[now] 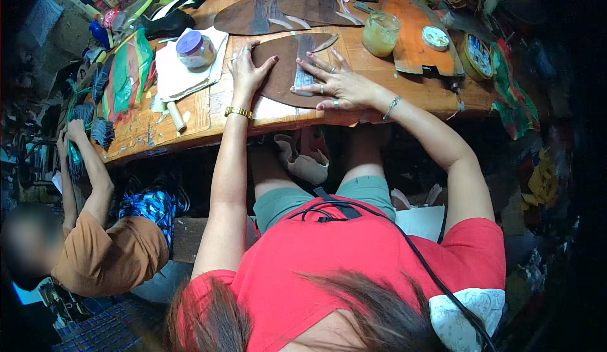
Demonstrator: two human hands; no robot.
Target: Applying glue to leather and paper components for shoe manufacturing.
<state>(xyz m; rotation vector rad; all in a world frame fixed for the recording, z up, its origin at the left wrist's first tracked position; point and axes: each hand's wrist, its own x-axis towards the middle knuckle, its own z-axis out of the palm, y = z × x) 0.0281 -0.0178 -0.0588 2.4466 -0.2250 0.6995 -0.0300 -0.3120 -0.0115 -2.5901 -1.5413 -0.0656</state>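
A brown, leather-looking oval piece [278,74] lies at the near edge of the wooden table, with a grey strip [303,77] across it and a pale curved sliver [326,42] near its top right. My left hand [248,70] rests on the piece's left edge, thumb stretched over the top and apart from the fingers. Spread flat over the right side, my right hand [338,86] touches the grey strip with its fingertips. Larger brown pieces [240,15] with similar grey strips and curved slivers lie farther back.
A purple-lidded jar [195,49] stands on white sheets [165,80] at left. To the right are a glass jar of yellowish paste [380,34], an orange board [411,20] and a round tin [477,55]. Another person [110,251] sits at the left, hands on dark strips.
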